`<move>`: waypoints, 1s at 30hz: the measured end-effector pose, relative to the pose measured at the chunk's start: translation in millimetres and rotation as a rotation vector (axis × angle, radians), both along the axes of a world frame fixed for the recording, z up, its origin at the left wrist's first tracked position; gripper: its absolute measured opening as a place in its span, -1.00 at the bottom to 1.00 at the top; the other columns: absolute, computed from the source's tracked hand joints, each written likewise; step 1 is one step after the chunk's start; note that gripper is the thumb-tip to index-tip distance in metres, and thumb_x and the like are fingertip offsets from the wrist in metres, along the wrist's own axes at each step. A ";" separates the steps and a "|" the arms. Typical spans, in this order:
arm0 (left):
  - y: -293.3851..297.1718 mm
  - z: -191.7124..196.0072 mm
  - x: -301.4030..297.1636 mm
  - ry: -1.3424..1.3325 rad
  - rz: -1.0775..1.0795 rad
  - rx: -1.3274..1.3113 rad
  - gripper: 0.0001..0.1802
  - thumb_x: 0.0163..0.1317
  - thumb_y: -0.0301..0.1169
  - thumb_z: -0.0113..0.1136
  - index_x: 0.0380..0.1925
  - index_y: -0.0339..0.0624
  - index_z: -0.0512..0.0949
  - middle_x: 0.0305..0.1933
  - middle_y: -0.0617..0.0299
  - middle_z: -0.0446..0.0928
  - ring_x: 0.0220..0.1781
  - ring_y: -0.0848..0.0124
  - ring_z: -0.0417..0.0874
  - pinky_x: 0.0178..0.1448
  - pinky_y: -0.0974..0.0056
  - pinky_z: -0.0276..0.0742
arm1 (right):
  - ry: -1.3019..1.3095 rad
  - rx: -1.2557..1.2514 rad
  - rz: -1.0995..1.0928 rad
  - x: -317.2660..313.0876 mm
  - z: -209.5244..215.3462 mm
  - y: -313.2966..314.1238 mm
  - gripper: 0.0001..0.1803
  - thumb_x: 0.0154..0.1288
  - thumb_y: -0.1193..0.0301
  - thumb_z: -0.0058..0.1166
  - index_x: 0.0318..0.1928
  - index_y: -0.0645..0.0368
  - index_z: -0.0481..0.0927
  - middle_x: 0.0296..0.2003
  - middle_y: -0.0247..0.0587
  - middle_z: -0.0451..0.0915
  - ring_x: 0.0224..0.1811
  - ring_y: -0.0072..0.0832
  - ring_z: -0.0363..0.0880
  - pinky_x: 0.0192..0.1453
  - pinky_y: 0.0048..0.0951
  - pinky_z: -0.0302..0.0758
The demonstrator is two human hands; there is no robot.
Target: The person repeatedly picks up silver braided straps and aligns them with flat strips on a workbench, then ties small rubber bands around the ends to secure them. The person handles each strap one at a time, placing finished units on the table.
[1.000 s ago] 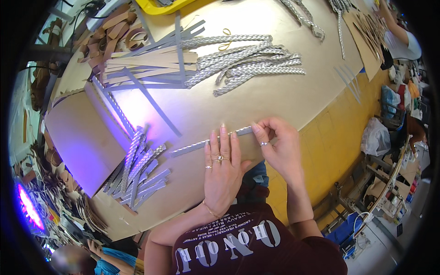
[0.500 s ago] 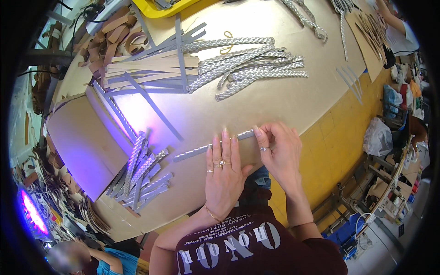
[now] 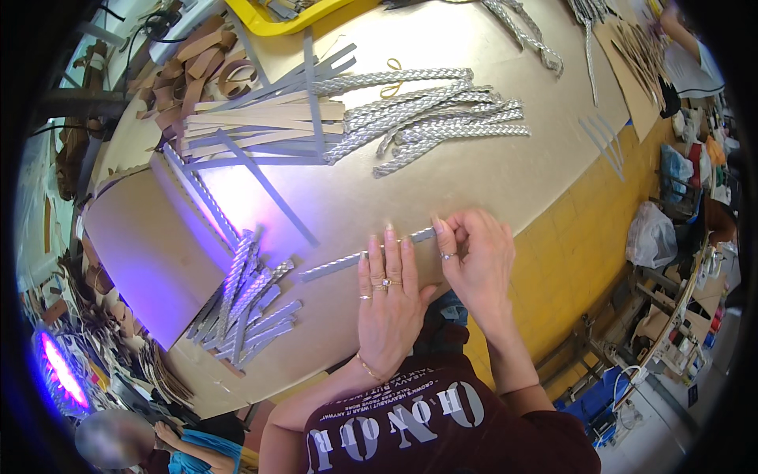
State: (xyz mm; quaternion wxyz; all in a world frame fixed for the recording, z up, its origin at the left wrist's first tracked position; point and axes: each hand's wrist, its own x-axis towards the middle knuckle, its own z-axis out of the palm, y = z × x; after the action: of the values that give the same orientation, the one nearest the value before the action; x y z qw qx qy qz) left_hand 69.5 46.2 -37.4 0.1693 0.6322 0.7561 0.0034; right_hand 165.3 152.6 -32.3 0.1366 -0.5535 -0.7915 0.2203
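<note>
Across the head view spreads a pale tan counter, glaring white toward its far side and tinted violet at the left. Its right edge runs slantwise above a yellow tiled floor; past that lie a clear plastic bag and a cluttered bench. At the lower left a lamp glows pink, with a person in blue beside it.

On the near part of the counter, the braided strip lies slantwise. The left hand rests flat over its middle, fingers nearly side by side, hiding that part; its grip is unclosed. The right hand has its grip clamped on the right end, thumb against forefinger.

A loose grey strip ends near the free left end. Further left sits a heap of short braids, against a tan board. Beyond, braided cords touch a fan of flat strips, with brown scraps at the far left and a yellow tray at the top.
</note>
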 end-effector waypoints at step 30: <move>-52.3 11.7 -64.9 -0.261 0.116 0.552 -0.83 0.20 -0.38 0.28 -0.21 -0.09 0.62 -0.09 0.22 0.64 -0.05 0.28 0.61 0.13 0.08 0.36 | 0.450 0.214 -0.081 38.5 -4.2 6.5 -0.62 0.45 0.36 0.04 0.21 0.17 0.55 0.31 0.04 0.40 0.39 -0.08 0.33 0.45 -0.15 0.23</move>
State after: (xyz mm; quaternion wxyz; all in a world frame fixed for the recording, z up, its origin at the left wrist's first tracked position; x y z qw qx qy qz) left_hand 4.6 -6.1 -25.7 0.0866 0.6045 0.7331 0.2994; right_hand 203.8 159.1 -36.6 0.3758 -0.5041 -0.7373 0.2471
